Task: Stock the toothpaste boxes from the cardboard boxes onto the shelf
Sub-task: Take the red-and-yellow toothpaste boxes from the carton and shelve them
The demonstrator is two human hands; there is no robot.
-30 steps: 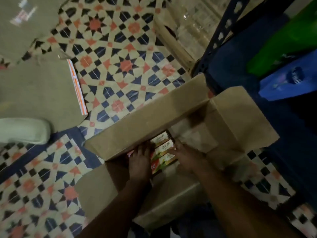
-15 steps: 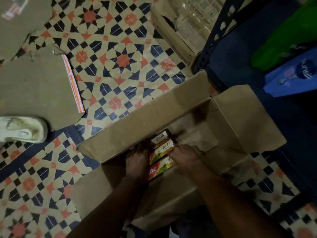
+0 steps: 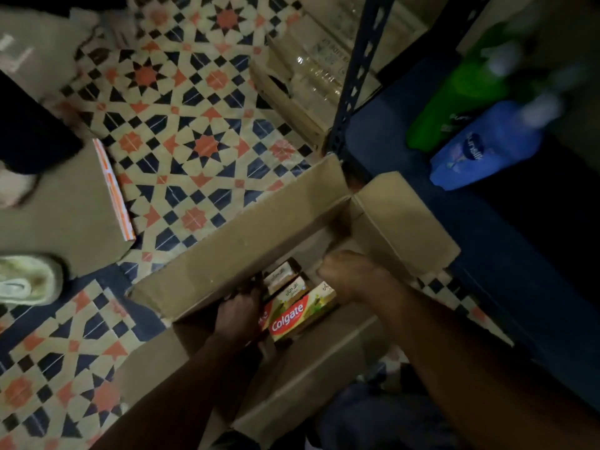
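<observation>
An open cardboard box (image 3: 233,254) stands on the patterned floor in front of the shelf. Inside it lies a row of toothpaste boxes (image 3: 298,310); the nearest one shows a red Colgate label. My left hand (image 3: 238,311) grips the left end of the row, down inside the box. My right hand (image 3: 354,277) presses against the right end, with its fingers curled over the boxes. The row is held between both hands. The dark blue shelf (image 3: 383,151) is to the right, behind a perforated metal post (image 3: 357,76).
A green bottle (image 3: 461,92) and a blue bottle (image 3: 487,147) lie on the shelf. A pack of clear bottles (image 3: 318,69) sits left of the post. Flattened cardboard (image 3: 58,206), a pale slipper (image 3: 26,280) and another person's dark leg (image 3: 32,134) are at the left.
The row of toothpaste boxes has risen and tilted between my hands, so the Colgate face now shows. My right hand moved up. A dark leg has come in at the left.
</observation>
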